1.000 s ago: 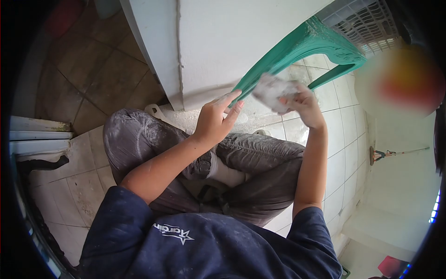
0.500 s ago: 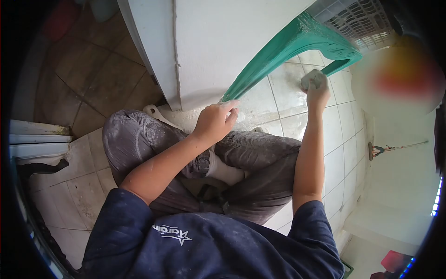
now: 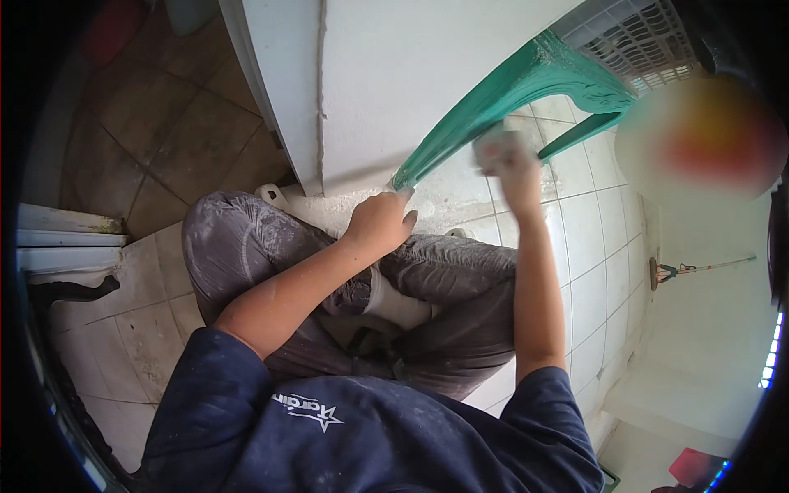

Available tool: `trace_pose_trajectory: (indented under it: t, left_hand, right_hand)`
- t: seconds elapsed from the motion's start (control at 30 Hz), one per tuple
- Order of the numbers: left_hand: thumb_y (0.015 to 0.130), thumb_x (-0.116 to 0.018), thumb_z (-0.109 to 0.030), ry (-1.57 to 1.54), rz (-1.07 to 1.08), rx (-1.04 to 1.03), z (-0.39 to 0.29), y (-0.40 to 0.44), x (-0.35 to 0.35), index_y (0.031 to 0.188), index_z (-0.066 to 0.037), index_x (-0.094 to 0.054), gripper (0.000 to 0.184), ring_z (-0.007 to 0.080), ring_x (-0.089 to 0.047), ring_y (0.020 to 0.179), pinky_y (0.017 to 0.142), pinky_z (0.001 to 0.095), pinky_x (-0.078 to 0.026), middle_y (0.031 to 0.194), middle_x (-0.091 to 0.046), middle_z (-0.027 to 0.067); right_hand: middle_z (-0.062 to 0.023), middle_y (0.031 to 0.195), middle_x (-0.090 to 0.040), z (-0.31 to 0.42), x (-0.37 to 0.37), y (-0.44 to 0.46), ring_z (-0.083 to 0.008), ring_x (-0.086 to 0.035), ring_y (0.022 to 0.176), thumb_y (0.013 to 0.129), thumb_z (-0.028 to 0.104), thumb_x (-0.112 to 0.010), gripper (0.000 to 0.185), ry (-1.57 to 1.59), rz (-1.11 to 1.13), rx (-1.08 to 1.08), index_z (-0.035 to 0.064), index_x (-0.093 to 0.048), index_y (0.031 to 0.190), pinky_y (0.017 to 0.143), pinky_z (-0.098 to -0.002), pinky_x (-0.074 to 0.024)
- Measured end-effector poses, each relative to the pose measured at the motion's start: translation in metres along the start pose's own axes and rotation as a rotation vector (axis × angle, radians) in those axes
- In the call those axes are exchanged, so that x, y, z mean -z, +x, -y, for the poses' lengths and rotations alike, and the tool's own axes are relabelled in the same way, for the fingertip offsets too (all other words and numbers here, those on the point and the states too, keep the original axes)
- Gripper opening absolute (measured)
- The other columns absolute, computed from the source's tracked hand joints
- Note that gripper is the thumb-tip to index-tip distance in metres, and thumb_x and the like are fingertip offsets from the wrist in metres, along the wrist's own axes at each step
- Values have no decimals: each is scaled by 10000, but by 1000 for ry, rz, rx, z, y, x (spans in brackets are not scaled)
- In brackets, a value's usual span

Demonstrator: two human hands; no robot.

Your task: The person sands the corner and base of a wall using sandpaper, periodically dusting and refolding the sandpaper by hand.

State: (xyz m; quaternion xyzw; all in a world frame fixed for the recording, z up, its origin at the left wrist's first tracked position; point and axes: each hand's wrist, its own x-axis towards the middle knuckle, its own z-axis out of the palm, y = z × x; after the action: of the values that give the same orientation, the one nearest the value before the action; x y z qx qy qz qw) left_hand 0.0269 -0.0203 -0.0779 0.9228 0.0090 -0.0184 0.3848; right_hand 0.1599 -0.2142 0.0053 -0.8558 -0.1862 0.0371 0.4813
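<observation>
R hand (image 3: 521, 182) stretched fwd, fingers round grey wad (image 3: 493, 149) (blurry), L hand (image 3: 378, 223) at green leg (image 3: 468, 122), grip unclear

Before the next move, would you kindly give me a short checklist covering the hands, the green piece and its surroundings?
1. Pad in the right hand: ok.
2. Left hand at the near end of the green piece: ok.
3. Firm left-hand grip there: cannot tell; the fingertips are partly hidden.
4. Pad pressed against the green piece: cannot tell; it is blurred.
5. Floor beside that end free of pale residue: not ok.
6. Trousers free of dust: not ok.
</observation>
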Motion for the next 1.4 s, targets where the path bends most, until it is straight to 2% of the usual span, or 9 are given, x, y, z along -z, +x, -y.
trace_pose_trajectory:
  t: [0.13, 0.2, 0.33, 0.53, 0.73, 0.93, 1.1, 1.3, 1.4]
  left_hand:
    - [870, -624, -255, 31, 1, -40, 9, -2, -6, 1227, -30, -596, 424, 357, -668, 818, 736, 458, -521, 839, -685, 188]
    - [873, -621, -256, 26, 50, -9, 6, -1, 0, 1222, -28, -599, 418, 353, -668, 833, 746, 460, -520, 854, -686, 186]
    - [877, -616, -260, -1, 75, 39, -3, 3, 11, 1193, -24, -615, 394, 351, -666, 848, 756, 463, -519, 877, -687, 181]
    - [867, -626, -247, 45, 11, -38, 9, 0, -4, 1156, -24, -633, 366, 352, -669, 828, 735, 451, -524, 875, -687, 183]
    - [876, -617, -263, -21, 62, 52, -2, 3, 10, 1173, -21, -624, 383, 351, -667, 851, 751, 458, -521, 861, -687, 183]
    - [867, -616, -240, 36, 20, -59, 10, 2, -5, 1175, -9, -612, 385, 379, -666, 821, 726, 472, -528, 853, -676, 205]
    - [873, -622, -253, -10, 32, -3, 7, 4, 1, 1191, -23, -613, 393, 352, -669, 811, 721, 452, -524, 829, -687, 173]
    - [873, -624, -243, 25, -22, -39, 10, 3, -3, 1172, -27, -625, 369, 352, -669, 771, 707, 443, -521, 798, -685, 163]
    - [879, -621, -248, 45, 1, -43, 15, 3, -7, 1176, -32, -623, 368, 355, -668, 763, 703, 443, -521, 797, -682, 165]
  right_hand:
    - [-119, 969, -691, 14, -23, -9, -177, -696, 816, 851, -89, -546, 271, 0, 193, 127, -18, -578, 1111, 627, -314, -579]
    - [-103, 846, -715, -6, 5, 13, -152, -694, 731, 871, 87, -635, 175, -219, -190, 15, 10, -631, 1029, 635, -295, -565]
    - [-142, 966, -694, -41, 32, 23, -188, -707, 774, 864, -67, -495, 208, -12, -526, -33, -19, -604, 1034, 571, -323, -579]
    - [-121, 977, -672, 14, -14, -12, -170, -678, 787, 859, -116, -506, 260, 202, 301, 172, -28, -588, 1090, 713, -309, -590]
    - [-155, 999, -696, -25, 33, 19, -218, -715, 785, 817, -116, -435, 339, 55, -450, -96, -43, -604, 1102, 643, -330, -587]
    - [-111, 950, -690, 13, -14, -16, -179, -680, 749, 842, -95, -537, 273, 263, 337, 98, 12, -626, 1077, 650, -291, -576]
    - [-145, 1044, -662, -37, 43, 27, -216, -690, 882, 905, -14, -525, 300, -28, -480, -314, -15, -547, 1204, 648, -307, -633]
    - [-94, 958, -657, 18, -10, -17, -179, -667, 825, 852, -89, -573, 231, 46, 378, 233, -1, -615, 1062, 631, -300, -556]
    - [-91, 830, -697, 9, -5, -3, -155, -665, 738, 836, -32, -613, 214, -80, 173, 74, 36, -671, 1031, 652, -286, -521]
